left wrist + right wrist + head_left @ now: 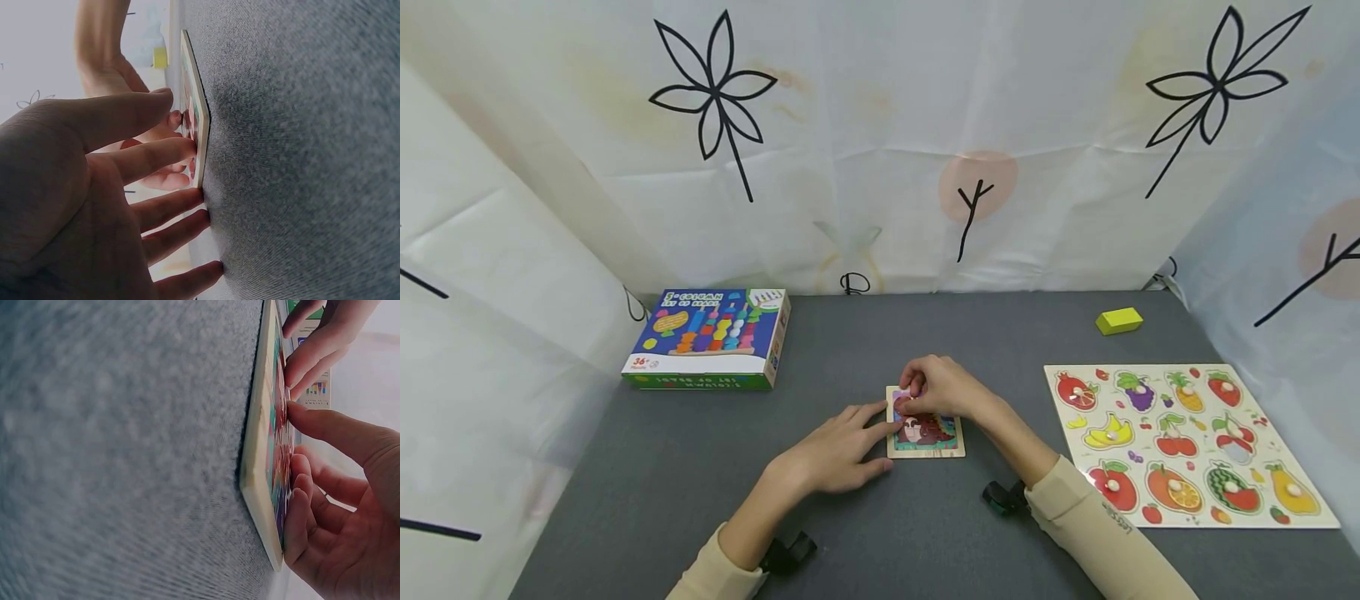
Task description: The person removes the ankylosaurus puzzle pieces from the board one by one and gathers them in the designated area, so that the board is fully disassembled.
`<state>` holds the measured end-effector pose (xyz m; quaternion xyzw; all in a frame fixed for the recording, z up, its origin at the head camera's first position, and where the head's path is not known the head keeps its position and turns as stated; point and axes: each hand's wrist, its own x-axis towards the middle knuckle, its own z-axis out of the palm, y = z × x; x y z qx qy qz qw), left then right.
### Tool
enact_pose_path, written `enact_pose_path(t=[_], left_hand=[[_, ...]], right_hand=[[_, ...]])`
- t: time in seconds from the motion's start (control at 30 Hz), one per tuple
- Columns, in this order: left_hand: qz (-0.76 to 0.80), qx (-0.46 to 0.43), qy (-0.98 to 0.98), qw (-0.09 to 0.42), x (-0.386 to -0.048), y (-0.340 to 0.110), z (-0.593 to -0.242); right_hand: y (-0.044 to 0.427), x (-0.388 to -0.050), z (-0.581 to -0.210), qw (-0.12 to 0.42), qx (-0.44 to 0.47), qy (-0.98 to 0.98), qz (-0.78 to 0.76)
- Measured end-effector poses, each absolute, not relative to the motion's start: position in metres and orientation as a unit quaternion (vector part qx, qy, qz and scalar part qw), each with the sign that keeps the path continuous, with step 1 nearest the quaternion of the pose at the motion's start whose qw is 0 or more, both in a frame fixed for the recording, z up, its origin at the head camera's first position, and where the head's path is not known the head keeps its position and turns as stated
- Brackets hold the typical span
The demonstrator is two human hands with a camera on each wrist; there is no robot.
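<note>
A small wooden picture puzzle with a light frame and a reddish-brown animal picture lies flat on the grey table. My left hand is at its left side, fingers spread and nearly straight. In the left wrist view, one fingertip touches the puzzle's edge while others rest on the table. Over the upper left of the picture, my right hand has its fingers curled, thumb and fingertips at a reddish puzzle piece. The right thumb touches the picture surface; the fingers partly hide the piece's outline.
To the right lies a white fruit peg board with knobbed pieces. A yellow block sits behind it. At the back left stands a blue and green toy box. Patterned white cloth hangs behind the grey table.
</note>
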<state>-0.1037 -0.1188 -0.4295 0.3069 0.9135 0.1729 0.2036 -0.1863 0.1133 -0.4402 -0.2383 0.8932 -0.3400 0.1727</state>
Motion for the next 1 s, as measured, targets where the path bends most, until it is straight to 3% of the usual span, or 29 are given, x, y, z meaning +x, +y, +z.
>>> enact_pose_path(t=[0.47, 1.0], left_hand=[[0.183, 0.304, 0.913, 0.204, -0.1022, -0.1172, -0.4289], [0.192, 0.296, 0.912, 0.207, -0.1018, -0.1177, -0.4299]], right_hand=[[0.114, -0.1911, -0.4407, 0.186, -0.248, 0.895, -0.321], [0.119, -0.1873, -0.444, 0.16, -0.259, 0.868, -0.393]])
